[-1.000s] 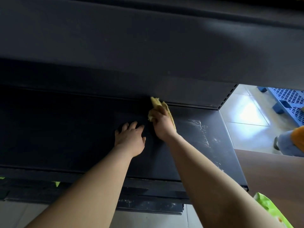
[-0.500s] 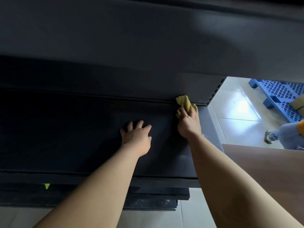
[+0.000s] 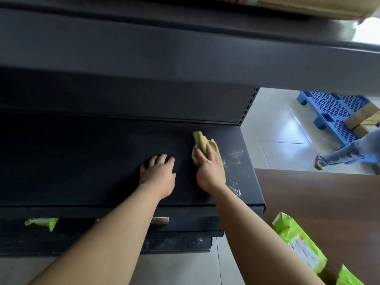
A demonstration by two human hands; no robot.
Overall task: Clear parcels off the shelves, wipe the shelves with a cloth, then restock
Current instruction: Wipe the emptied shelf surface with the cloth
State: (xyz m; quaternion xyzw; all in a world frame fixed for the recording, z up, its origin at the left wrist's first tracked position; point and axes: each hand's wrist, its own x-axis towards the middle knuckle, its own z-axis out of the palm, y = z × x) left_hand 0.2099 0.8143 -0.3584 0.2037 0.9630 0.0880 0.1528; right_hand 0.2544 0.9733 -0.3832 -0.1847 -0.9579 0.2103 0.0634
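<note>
Wipe step in hand. Right hand (image 3: 209, 171) presses the cloth (image 3: 202, 141) flat-fingered onto the shelf (image 3: 92, 161), near its right end. Left hand (image 3: 158, 171) rests spread beside it, holding nothing. White dust streaks (image 3: 234, 156) sit just right of the cloth, so the next pass likely needs to sweep out to that edge. Lower shelf (image 3: 185, 225) holds a green packet (image 3: 41, 222); blue pallet (image 3: 329, 108) carries cardboard boxes (image 3: 362, 118).

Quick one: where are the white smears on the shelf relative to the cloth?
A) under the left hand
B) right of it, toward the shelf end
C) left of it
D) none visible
B: the smears lie on the shelf to the right of the cloth that the right hand presses, near the shelf's right end.
</note>
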